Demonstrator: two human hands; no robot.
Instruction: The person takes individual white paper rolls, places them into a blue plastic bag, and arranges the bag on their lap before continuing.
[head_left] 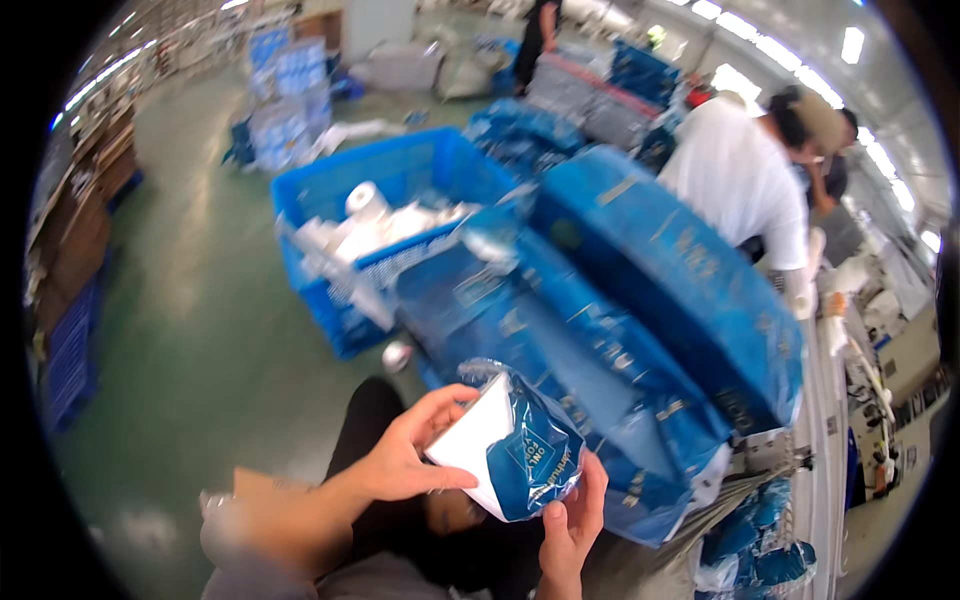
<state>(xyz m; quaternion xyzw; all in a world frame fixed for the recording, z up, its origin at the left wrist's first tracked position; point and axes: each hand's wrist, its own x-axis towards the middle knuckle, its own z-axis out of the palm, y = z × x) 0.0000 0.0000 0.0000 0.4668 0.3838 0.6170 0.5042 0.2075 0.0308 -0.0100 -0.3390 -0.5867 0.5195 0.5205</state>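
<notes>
My left hand (410, 450) grips the white folded item (472, 440) that sits partly inside a small shiny blue plastic bag (530, 455). My right hand (572, 520) holds that bag from below, thumb on its lower edge. Both hands are low in the middle of the view, just in front of a heap of large blue plastic bags (600, 300). The bag's mouth points up and left, toward my left hand.
A blue plastic crate (340, 190) with white rolls and packets stands on the green floor behind the heap. A person in a white shirt (745, 180) bends over a workbench at the right. Another person stands far back. Stacked boxes line the left wall.
</notes>
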